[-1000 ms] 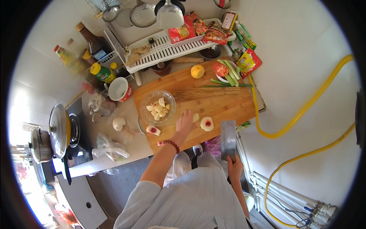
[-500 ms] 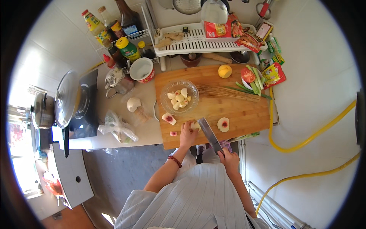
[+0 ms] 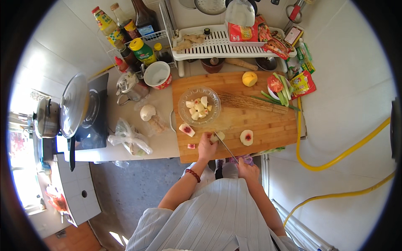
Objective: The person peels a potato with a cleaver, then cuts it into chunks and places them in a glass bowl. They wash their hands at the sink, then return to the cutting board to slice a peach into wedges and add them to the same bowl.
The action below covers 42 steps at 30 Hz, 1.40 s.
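My left hand point(image 3: 207, 147) is closed on a pale piece of peach point(image 3: 217, 136) near the front edge of the wooden cutting board point(image 3: 268, 129). In my right hand point(image 3: 248, 170) is the handle of a kitchen knife point(image 3: 228, 149). Its blade stands on edge, with the tip at the peach piece beside my left fingers. To the right lies a peach half point(image 3: 246, 137) with a red hollow. On the left are a red-centred peach chunk point(image 3: 186, 129) and a small pink scrap point(image 3: 191, 146). Cut pale chunks fill part of a glass bowl point(image 3: 181, 109) behind my left hand.
Bamboo skewers point(image 3: 251, 102) lie across the board's back. Beyond them are a yellow round fruit point(image 3: 249, 78) and a small bowl with tomato point(image 3: 275, 83) and green stalks. A white rack point(image 3: 217, 44) stands behind. Left are a plastic bag point(image 3: 130, 138) and a stove point(image 3: 94, 121).
The knife has turned from showing its broad side to standing on edge, its tip now at the peach piece. My left hand stays on the piece, almost unmoved.
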{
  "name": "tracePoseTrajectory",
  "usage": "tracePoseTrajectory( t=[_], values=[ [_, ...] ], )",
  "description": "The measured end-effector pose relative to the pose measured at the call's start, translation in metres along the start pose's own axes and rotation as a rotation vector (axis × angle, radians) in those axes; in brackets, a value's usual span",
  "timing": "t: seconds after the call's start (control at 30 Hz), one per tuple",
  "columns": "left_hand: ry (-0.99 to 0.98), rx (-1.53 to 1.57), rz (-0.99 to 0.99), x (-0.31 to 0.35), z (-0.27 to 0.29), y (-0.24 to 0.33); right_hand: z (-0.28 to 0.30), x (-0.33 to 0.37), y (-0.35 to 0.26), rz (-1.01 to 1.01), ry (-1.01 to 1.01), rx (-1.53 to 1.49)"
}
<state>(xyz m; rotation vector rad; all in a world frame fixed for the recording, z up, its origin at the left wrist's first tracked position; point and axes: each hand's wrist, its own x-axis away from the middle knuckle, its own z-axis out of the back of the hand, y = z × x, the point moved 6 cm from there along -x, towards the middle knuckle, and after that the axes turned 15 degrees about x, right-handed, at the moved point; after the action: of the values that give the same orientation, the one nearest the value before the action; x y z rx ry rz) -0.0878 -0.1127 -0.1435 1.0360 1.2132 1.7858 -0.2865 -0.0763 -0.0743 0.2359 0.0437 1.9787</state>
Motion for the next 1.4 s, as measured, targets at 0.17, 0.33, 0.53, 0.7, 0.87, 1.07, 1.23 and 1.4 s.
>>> tracePoseTrajectory(
  t=[0.17, 0.33, 0.53, 0.7, 0.87, 1.07, 1.23, 1.4],
  values=[
    [-0.011, 0.083, 0.044, -0.002, 0.003, -0.010, -0.008, 0.001, 0.001, -0.044, 0.035, -0.061],
    [-0.048, 0.238, 0.034, -0.005, 0.000, -0.036, -0.019, 0.013, 0.012, -0.111, 0.268, -0.244],
    [-0.194, 0.141, 0.176, -0.002, -0.004, -0.040, -0.005, 0.022, 0.015, -0.103, 0.260, -0.226],
    [-0.073, 0.651, 0.425, 0.011, -0.003, -0.027, 0.009, 0.025, 0.013, -0.102, 0.291, -0.238],
    [-0.020, 1.007, 0.589, 0.014, -0.003, -0.024, 0.017, 0.025, 0.009, -0.046, 0.308, -0.248],
    [0.026, 1.270, 0.657, 0.013, -0.001, -0.012, 0.047, 0.018, 0.005, 0.024, 0.430, -0.205],
    [0.011, 1.362, 0.639, -0.002, 0.004, 0.011, 0.079, -0.001, 0.004, 0.046, 0.488, -0.276],
    [0.012, 1.415, 0.621, -0.022, 0.015, 0.050, 0.102, -0.025, 0.002, 0.090, 0.454, -0.196]
  ],
)
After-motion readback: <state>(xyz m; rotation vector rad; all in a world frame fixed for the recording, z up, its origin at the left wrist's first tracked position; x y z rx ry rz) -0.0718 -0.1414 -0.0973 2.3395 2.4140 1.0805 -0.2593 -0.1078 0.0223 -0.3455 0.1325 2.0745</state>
